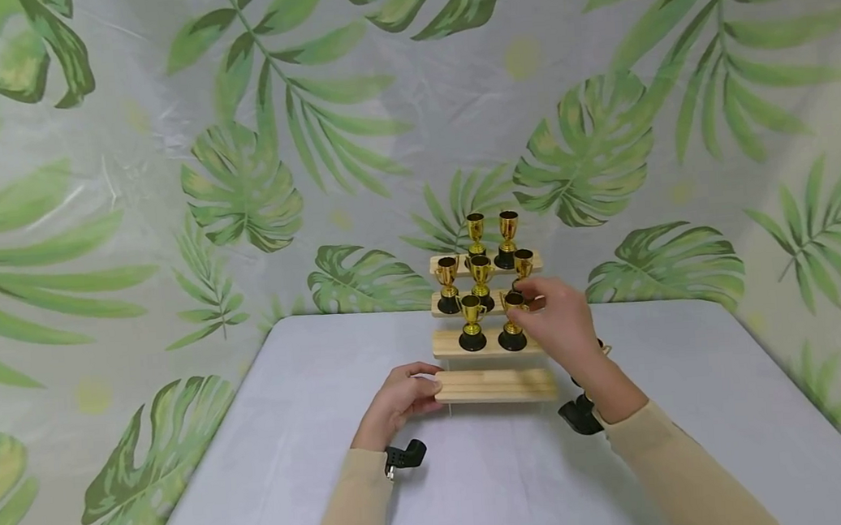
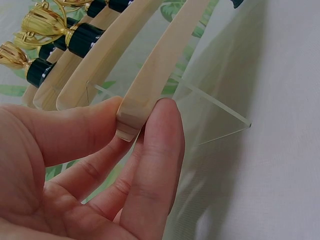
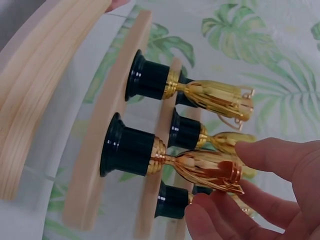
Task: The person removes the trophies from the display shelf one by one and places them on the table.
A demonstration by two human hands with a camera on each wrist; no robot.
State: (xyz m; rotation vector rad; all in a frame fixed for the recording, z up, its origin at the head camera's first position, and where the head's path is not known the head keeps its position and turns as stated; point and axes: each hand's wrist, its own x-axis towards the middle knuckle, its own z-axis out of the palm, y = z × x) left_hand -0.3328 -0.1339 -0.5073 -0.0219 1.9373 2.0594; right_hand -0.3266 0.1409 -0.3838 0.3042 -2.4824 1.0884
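Observation:
My left hand [image 1: 404,398] pinches the left end of the lowest plank of a tiered wooden display stand [image 1: 495,386], thumb on top and fingers underneath. My right hand [image 1: 559,318] is at the right-hand trophy [image 3: 200,165] on the tier above the lowest one. In the right wrist view its thumb and fingers are spread loosely about the cup's rim, with a gap beside the thumb. That small trophy, gold with a black base, stands upright on its plank. Beside it stands a matching trophy [image 1: 472,324].
Several more gold trophies [image 1: 448,285] stand on the two upper tiers. Behind my right wrist, part of another trophy [image 1: 605,349] shows on the white-covered table [image 1: 313,400]. A leaf-patterned curtain [image 1: 352,121] hangs behind. Clear supports [image 2: 215,102] hold the planks.

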